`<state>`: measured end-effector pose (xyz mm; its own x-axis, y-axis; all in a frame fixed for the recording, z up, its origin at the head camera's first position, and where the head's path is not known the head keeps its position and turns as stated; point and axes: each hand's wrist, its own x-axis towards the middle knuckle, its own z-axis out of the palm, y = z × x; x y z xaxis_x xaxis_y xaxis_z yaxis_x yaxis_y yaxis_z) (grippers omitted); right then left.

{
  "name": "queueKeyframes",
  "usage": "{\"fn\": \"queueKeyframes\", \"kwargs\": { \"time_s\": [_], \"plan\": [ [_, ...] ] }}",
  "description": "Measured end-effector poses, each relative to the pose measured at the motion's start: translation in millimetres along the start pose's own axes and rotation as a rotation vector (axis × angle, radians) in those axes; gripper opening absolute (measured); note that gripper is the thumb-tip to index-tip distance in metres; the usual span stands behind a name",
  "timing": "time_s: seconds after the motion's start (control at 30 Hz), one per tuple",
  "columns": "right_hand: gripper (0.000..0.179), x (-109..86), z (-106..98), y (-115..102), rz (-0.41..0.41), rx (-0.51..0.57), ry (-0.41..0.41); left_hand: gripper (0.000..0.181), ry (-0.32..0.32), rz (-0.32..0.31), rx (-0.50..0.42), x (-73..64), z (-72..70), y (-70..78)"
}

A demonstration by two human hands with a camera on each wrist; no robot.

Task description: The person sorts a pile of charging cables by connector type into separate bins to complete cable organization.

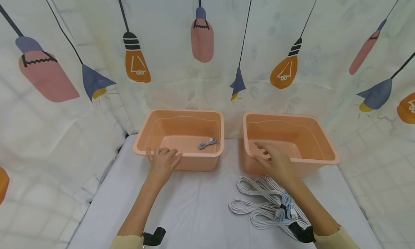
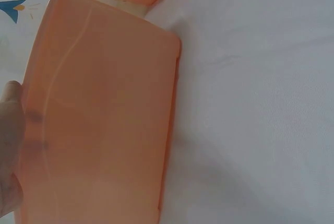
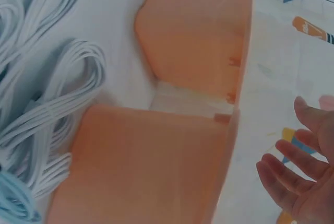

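Note:
At the front rim of the left peach plastic bin [image 1: 184, 161], my left hand [image 1: 162, 166] holds on with its fingers bent over the edge. Dark finger shapes show through the bin wall in the left wrist view. A small bundled grey-white cable [image 1: 207, 143] lies inside that bin, at its right end. My right hand [image 1: 275, 162] hovers over the front left of the right peach bin [image 1: 304, 164], its fingers spread and holding nothing. Below it on the table lie several coiled white cables [image 1: 259, 206], with a light blue cable bundle [image 1: 286, 206] on top, tied with a black strap.
Both bins stand side by side at the back of a table with a white cloth [image 1: 194, 213], a narrow gap between them. Behind and at the sides hangs a curtain [image 1: 175, 87] printed with lamps. Each wrist wears a black mount [image 1: 155, 237].

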<state>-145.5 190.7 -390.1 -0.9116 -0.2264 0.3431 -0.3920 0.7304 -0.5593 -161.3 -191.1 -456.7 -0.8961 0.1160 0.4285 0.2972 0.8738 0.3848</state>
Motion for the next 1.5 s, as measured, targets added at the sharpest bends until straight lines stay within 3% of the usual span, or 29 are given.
{"fn": "queueKeyframes", "kwargs": {
  "time_s": [0.63,0.83,1.0,1.23,1.5],
  "plan": [
    [0.050,-78.6,-7,50,0.040,-0.098,0.045,0.021,-0.022,-0.013,-0.023,-2.4,0.0,-0.3],
    [0.052,-104.5,-4,70,0.130,-0.118,-0.055,0.022,-0.030,-0.019,-0.026,-2.3,-0.3,0.4],
    [0.064,-121.4,-1,86,0.165,-0.100,-0.145,0.025,-0.042,-0.030,-0.021,-1.8,-1.0,0.6],
    [0.075,-136.6,11,109,0.037,-0.143,-0.153,0.024,-0.034,-0.024,-0.022,-2.3,-2.0,0.8],
    [0.063,-141.3,19,121,-0.031,-0.215,-0.156,0.023,-0.017,0.002,0.015,-2.8,-1.7,0.9]
  ]
}}
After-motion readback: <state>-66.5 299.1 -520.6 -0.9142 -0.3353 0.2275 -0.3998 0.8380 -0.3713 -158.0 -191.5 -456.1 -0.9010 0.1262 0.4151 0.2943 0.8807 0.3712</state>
